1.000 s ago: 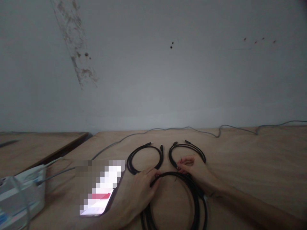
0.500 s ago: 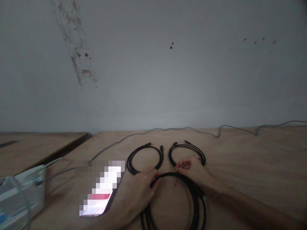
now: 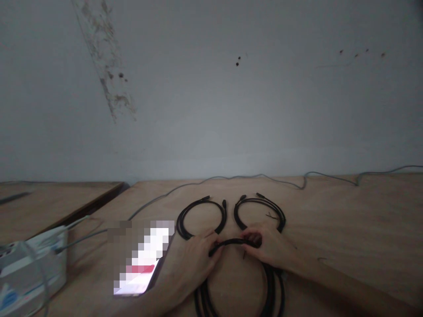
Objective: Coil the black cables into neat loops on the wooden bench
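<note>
A large coil of black cable lies nearest me, its lower part cut off by the frame edge. My left hand pinches the top of this coil on its left side. On the same stretch, a little to the right, the fingers of my right hand close round the cable. A thin dark tie hangs from the cable by my right fingertips. Just beyond my hands are two smaller coils of black cable, a left coil and a right coil, each with its connector ends pointing away from me.
A lit phone, partly blurred out, lies left of my left hand. Farther left stands a white power strip with cords. A grey cord runs along the back of the wooden table, near the wall.
My right hand has moved down from just above the near coil and now grips its cable beside the thin tie. My left hand keeps its hold. The view has shifted slightly.
</note>
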The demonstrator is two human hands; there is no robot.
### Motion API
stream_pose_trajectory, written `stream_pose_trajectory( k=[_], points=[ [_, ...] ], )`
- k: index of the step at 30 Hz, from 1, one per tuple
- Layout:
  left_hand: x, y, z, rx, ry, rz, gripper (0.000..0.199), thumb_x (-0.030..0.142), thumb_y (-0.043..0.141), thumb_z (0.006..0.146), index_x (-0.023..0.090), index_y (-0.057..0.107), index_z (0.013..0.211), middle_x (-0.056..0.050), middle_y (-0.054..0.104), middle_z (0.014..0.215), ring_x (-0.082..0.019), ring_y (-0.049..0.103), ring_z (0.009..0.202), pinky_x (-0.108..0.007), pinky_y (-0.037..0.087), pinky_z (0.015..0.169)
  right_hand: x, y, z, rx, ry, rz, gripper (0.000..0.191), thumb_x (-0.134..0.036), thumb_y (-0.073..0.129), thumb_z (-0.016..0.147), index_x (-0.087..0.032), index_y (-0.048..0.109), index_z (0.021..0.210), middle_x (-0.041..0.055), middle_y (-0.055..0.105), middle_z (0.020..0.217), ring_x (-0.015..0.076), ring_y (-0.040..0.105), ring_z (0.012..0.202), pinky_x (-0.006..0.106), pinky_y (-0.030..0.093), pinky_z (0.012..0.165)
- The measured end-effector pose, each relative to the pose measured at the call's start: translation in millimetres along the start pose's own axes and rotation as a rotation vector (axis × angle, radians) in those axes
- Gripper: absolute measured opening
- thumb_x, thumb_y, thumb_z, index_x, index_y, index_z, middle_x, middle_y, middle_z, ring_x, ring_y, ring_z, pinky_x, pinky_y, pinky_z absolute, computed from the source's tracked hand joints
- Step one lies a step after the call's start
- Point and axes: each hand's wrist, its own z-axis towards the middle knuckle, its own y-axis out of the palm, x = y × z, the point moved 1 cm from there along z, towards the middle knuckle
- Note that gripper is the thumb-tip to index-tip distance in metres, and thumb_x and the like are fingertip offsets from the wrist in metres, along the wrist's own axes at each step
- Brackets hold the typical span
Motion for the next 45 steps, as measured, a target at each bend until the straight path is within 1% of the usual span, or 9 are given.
stream_pose_trajectory(
  k=[3, 8, 12, 17, 22, 26, 32, 38, 45],
  points=[
    [-3, 0.5, 1, 0.005, 0.009, -0.008, 0.012, 0.026, 0.058, 0.095, 0.023, 0.07, 0.095, -0.002, 0.068, 0.102, -0.02, 0.064, 0.095, -0.029, 0.047, 0.079, 2, 0, -1, -0.003, -0.043, -0.099, 0.027, -0.019, 0.069, 0.079, -0.022, 0.077, 0.104, 0.0055, 0.077, 0.097, 0.0238, 0.07, 0.088, 0.032, 0.054, 0.079],
    [-3, 1.3, 1, 0.005, -0.009, -0.004, 0.014, 0.029, 0.058, 0.095, 0.022, 0.07, 0.092, -0.004, 0.068, 0.102, -0.022, 0.064, 0.095, -0.03, 0.047, 0.081, 3, 1, -2, -0.004, -0.055, -0.137, 0.028, -0.017, 0.066, 0.082, -0.023, 0.076, 0.108, 0.0055, 0.076, 0.102, 0.0246, 0.069, 0.094, 0.034, 0.051, 0.086],
    [-2, 1.2, 1, 0.001, -0.018, -0.014, 0.013, 0.028, 0.059, 0.094, 0.022, 0.07, 0.094, -0.003, 0.068, 0.1, -0.022, 0.064, 0.094, -0.031, 0.048, 0.081, 0, 1, -1, -0.017, -0.035, -0.092, 0.024, -0.014, 0.066, 0.083, -0.023, 0.077, 0.102, 0.004, 0.077, 0.097, 0.0224, 0.069, 0.088, 0.03, 0.051, 0.078],
    [2, -3.2, 1, -0.002, -0.013, -0.012, 0.015, 0.028, 0.057, 0.095, 0.021, 0.069, 0.091, -0.004, 0.068, 0.099, -0.021, 0.064, 0.093, -0.03, 0.047, 0.079, 0, 1, -1, 0.024, 0.025, -0.07, 0.017, -0.022, 0.065, 0.089, -0.022, 0.079, 0.098, 0.0041, 0.078, 0.093, 0.0218, 0.071, 0.083, 0.029, 0.05, 0.074],
    [6, -8.2, 0, -0.015, -0.013, -0.009, 0.017, 0.029, 0.054, 0.095, 0.022, 0.07, 0.093, -0.004, 0.068, 0.1, -0.021, 0.064, 0.094, -0.029, 0.048, 0.08, 1, 2, -1, 0.06, 0.026, -0.088, 0.022, -0.031, 0.06, 0.095, -0.022, 0.08, 0.098, 0.0049, 0.079, 0.093, 0.0232, 0.071, 0.085, 0.032, 0.05, 0.077],
    [4, -6.2, 0, -0.007, 0.004, -0.021, 0.016, 0.028, 0.055, 0.096, 0.024, 0.071, 0.097, -0.003, 0.068, 0.104, -0.021, 0.064, 0.096, -0.029, 0.048, 0.082, 6, 2, 1, 0.044, 0.047, -0.079, 0.029, -0.034, 0.055, 0.097, -0.022, 0.08, 0.087, 0.0036, 0.078, 0.085, 0.023, 0.071, 0.079, 0.031, 0.049, 0.072],
    [4, -7.3, 0, -0.016, -0.008, -0.014, 0.018, 0.03, 0.055, 0.097, 0.023, 0.071, 0.094, -0.003, 0.068, 0.101, -0.021, 0.064, 0.095, -0.029, 0.048, 0.08, 15, 3, 4, 0.049, 0.123, 0.013, 0.028, -0.033, 0.056, 0.094, -0.022, 0.078, 0.081, 0.0031, 0.079, 0.082, 0.0242, 0.072, 0.078, 0.03, 0.049, 0.067],
    [10, -13.7, 0, -0.045, -0.001, 0.014, 0.017, 0.027, 0.053, 0.097, 0.023, 0.07, 0.096, -0.003, 0.068, 0.104, -0.021, 0.064, 0.097, -0.03, 0.048, 0.083, 8, 0, 5, 0.083, 0.057, -0.037, 0.029, -0.031, 0.053, 0.097, -0.021, 0.076, 0.082, 0.0034, 0.077, 0.083, 0.0227, 0.07, 0.079, 0.03, 0.049, 0.072],
    [2, -4.7, 0, 0.001, 0.017, -0.009, 0.016, 0.029, 0.055, 0.097, 0.023, 0.07, 0.095, -0.003, 0.068, 0.1, -0.02, 0.064, 0.091, -0.029, 0.047, 0.08, 7, -1, 2, 0.051, 0.061, -0.042, 0.026, -0.033, 0.056, 0.096, -0.021, 0.078, 0.089, 0.0041, 0.079, 0.09, 0.0237, 0.071, 0.084, 0.032, 0.05, 0.078]
  ],
)
